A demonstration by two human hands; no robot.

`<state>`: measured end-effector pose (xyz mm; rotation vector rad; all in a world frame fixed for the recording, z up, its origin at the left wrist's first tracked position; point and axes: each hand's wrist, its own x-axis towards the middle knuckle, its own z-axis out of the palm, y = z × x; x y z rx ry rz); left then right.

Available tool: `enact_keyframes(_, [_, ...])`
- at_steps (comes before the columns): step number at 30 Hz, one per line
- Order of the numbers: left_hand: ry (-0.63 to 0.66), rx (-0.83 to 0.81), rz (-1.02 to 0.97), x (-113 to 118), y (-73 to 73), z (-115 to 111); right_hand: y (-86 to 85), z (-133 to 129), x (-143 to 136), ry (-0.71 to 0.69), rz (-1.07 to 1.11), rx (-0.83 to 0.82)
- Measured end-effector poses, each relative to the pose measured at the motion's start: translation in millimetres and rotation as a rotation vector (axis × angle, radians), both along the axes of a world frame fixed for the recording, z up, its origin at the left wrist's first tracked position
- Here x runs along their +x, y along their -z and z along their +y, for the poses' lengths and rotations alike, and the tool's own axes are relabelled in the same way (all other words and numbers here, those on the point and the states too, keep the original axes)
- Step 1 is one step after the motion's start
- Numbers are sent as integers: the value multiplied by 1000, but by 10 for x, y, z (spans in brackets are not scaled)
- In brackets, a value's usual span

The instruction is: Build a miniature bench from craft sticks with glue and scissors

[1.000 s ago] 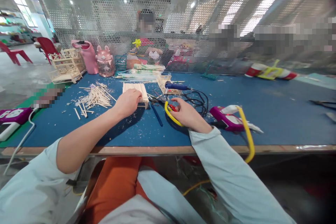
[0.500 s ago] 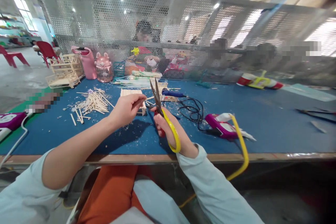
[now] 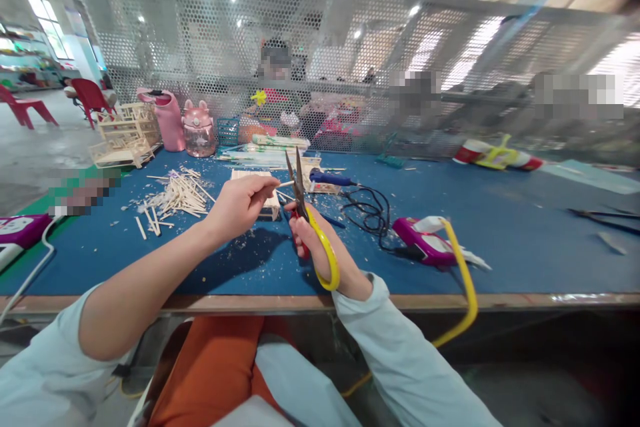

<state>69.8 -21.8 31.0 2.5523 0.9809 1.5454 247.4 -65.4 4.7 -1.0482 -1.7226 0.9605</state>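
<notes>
My left hand (image 3: pixel 240 205) is closed, pinching a thin wooden stick (image 3: pixel 286 184) between thumb and fingers. The stick's free end points at the scissors (image 3: pixel 330 260), whose yellow handle loop and dark blades show. My right hand (image 3: pixel 317 240) grips these scissors with the blades pointing up and slightly apart. A red handle (image 3: pixel 301 248) also shows under the right fingers; what tool it belongs to is hidden. Behind my left hand stands a small slatted wooden piece (image 3: pixel 273 205), partly covered. To the left lies a loose pile of wooden sticks (image 3: pixel 183 195).
A blue soldering-iron-like tool (image 3: pixel 330 177) with a black cord lies ahead. A purple-and-white device (image 3: pixel 425 240) with a yellow strap sits right. Wooden models (image 3: pixel 125 140), a pink bottle (image 3: pixel 170 123) and a clear pink jar (image 3: pixel 199 133) stand back left, before a perforated metal screen (image 3: pixel 350 33).
The scissors have tilted slightly and shifted a little left with my right hand. The stick in my left hand sits nearer the blades. Otherwise the view has barely shifted.
</notes>
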Motion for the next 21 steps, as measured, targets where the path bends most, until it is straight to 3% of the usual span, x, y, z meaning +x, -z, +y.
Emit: enact_keyframes(21, [78, -194, 44, -78, -59, 16, 71, 83, -14, -51, -67, 150])
